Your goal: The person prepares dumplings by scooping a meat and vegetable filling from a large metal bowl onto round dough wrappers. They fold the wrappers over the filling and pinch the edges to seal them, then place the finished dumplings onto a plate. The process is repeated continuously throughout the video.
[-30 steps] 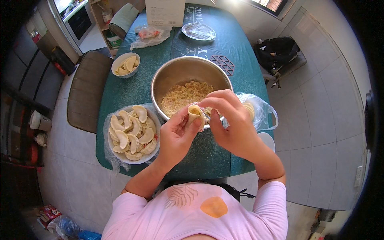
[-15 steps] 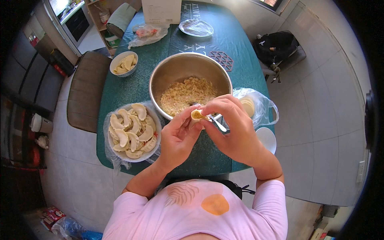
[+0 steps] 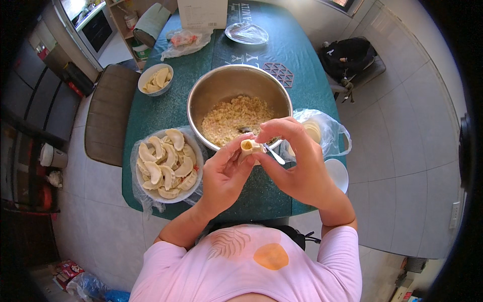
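Note:
A half-folded dumpling (image 3: 247,146) is held up over the near rim of the steel bowl (image 3: 192,118), its open end showing yellowish filling. My left hand (image 3: 226,168) is closed around its left side with thumb and fingers. My right hand (image 3: 297,163) grips its right side, thumb against the dough and index finger arched above. Behind the fingers, a spoon's pale handle (image 3: 275,155) leans out over the bowl's rim. Crumbly yellow filling (image 3: 234,118) covers the bowl's bottom. To the left, a bowl lined with plastic holds several finished dumplings (image 3: 168,163).
Round wrappers (image 3: 313,132) lie in a clear plastic bag (image 3: 332,138) at the right, beside a white bowl (image 3: 336,175). At the far left stands a small bowl of dumplings (image 3: 160,79). A lattice trivet (image 3: 278,74), a wrapped plate (image 3: 246,34) and a box (image 3: 203,12) lie beyond.
The fold of the dumpling has closed further, its opening now smaller and rounder. My right index finger has lifted slightly; my left hand has barely moved.

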A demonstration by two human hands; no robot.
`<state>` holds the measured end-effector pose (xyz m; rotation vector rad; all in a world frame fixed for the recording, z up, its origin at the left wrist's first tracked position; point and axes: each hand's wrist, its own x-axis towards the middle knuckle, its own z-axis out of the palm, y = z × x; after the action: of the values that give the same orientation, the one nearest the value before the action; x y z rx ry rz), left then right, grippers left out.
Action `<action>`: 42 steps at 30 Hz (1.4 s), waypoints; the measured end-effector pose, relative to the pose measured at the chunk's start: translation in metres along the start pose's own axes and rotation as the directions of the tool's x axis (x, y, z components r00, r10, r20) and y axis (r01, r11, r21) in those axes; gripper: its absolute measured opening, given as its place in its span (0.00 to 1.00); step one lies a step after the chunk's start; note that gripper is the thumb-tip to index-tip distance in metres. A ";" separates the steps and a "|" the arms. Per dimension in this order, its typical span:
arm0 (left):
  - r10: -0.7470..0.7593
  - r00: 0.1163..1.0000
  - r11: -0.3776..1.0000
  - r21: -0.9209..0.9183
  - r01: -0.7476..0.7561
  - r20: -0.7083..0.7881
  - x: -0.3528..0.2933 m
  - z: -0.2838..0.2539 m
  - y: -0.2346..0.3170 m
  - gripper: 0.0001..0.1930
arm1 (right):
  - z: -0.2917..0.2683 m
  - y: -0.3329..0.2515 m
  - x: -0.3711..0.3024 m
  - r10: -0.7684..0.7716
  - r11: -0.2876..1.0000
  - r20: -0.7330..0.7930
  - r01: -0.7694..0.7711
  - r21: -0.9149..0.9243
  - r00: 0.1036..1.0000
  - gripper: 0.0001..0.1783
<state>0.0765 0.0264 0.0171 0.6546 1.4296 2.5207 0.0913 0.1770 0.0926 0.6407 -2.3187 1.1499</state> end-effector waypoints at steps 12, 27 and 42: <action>0.146 0.987 0.987 0.065 -0.150 0.063 -0.005 -0.005 -0.017 0.21 | 0.002 0.002 -0.001 0.049 0.996 0.021 -0.051 0.071 0.999 0.23; 0.192 0.979 0.977 0.078 -0.197 0.062 -0.006 -0.002 -0.017 0.20 | 0.000 0.005 -0.004 0.040 0.995 0.056 -0.045 0.091 0.998 0.23; 0.166 0.984 0.984 0.051 -0.169 0.064 -0.006 -0.005 -0.016 0.19 | 0.006 0.010 -0.006 -0.030 1.000 -0.016 0.030 0.006 0.999 0.23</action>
<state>0.0786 0.0289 -0.0009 0.8875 1.4879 2.5686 0.0888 0.1786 0.0804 0.6640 -2.2851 1.1449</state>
